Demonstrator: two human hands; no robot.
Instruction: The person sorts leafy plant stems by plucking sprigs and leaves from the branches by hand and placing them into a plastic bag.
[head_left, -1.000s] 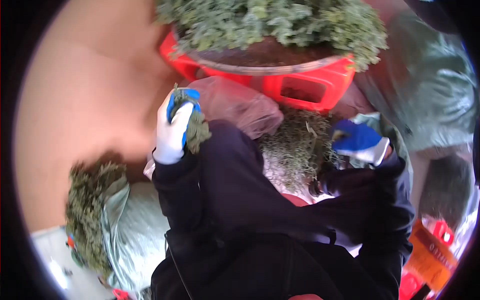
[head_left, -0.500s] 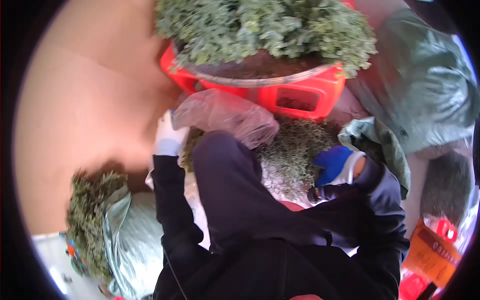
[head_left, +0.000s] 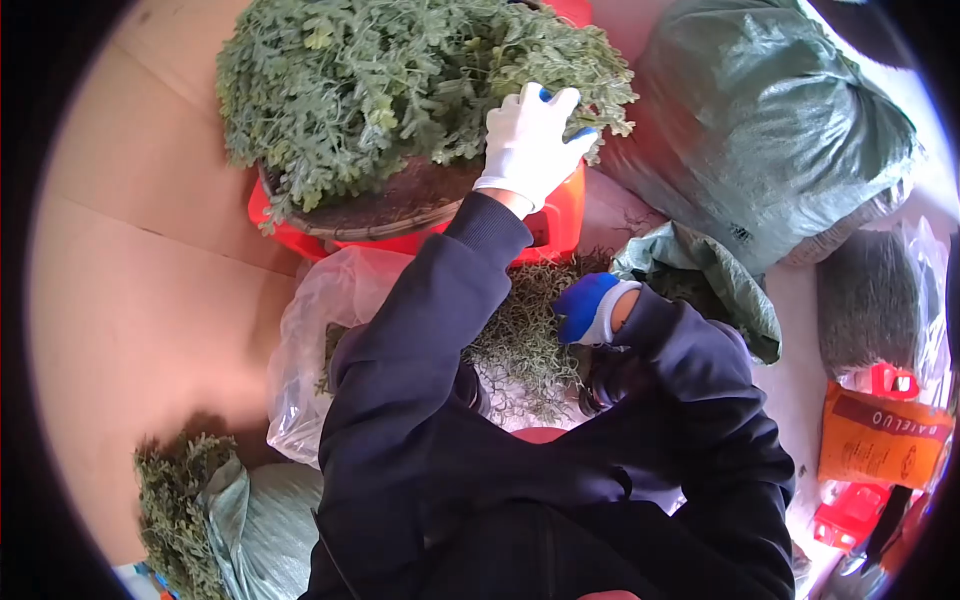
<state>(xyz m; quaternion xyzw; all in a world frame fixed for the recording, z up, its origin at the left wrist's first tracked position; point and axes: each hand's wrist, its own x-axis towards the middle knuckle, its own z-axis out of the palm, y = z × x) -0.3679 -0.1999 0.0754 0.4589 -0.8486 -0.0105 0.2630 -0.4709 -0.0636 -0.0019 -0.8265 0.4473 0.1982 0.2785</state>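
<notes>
My left hand (head_left: 530, 145), in a white glove with blue fingertips, reaches over the right part of a heap of leafy green sprigs (head_left: 370, 90). Its fingers are spread and bent down at the leaves; no sprig shows held in them. The heap rests on a round woven tray (head_left: 400, 230) on top of a red plastic stool (head_left: 555, 220). My right hand (head_left: 583, 308), blue-gloved with a white cuff, is low by a pile of thin stems (head_left: 530, 330). Its fingers look curled together, and what is inside them, if anything, is hidden.
A clear plastic bag (head_left: 310, 340) lies to the left. An open green sack (head_left: 730, 290) stands right of my right hand, below a large full green sack (head_left: 770, 130). At lower left is another sack (head_left: 265, 530) with sprigs (head_left: 185, 500). An orange packet (head_left: 880, 435) lies at far right.
My left hand has left the clear plastic bag and moved up and right to the leafy heap. The bag now lies lower left. The view has shifted; my right hand stays by the stems.
</notes>
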